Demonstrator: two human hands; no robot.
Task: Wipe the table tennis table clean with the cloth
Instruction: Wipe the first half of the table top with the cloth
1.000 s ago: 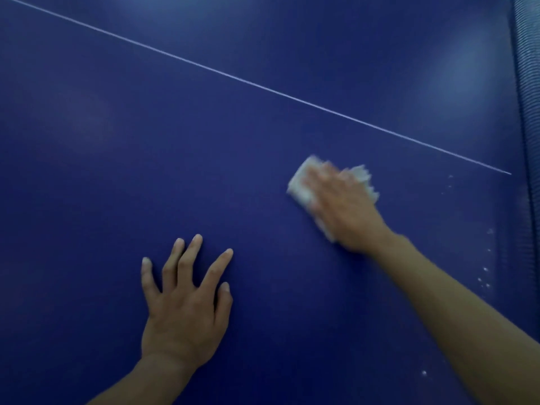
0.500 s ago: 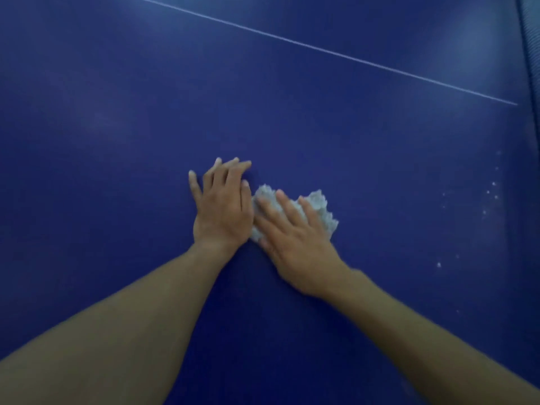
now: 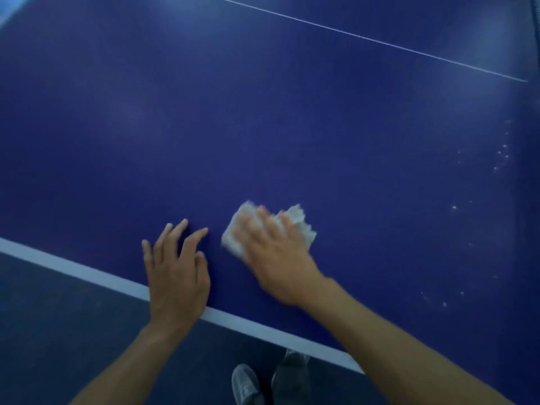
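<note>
The blue table tennis table (image 3: 263,127) fills most of the head view. Flat on it lies a crumpled white cloth (image 3: 301,222), pressed down by my right hand (image 3: 277,258) with spread fingers; the hand is blurred and covers the cloth's middle. My left hand (image 3: 178,273) rests flat on the table just left of the cloth, near the white edge stripe (image 3: 87,271), fingers spread and holding nothing.
A thin white centre line (image 3: 380,40) crosses the far part of the table. Small white specks (image 3: 502,156) dot the surface at the right. Dark floor (image 3: 58,331) and grey shoes (image 3: 245,384) show below the table's near edge.
Both hands and the cloth have drawn back toward the table's near edge. The cloth slid left then right under my right hand. The white edge stripe and floor have come into view.
</note>
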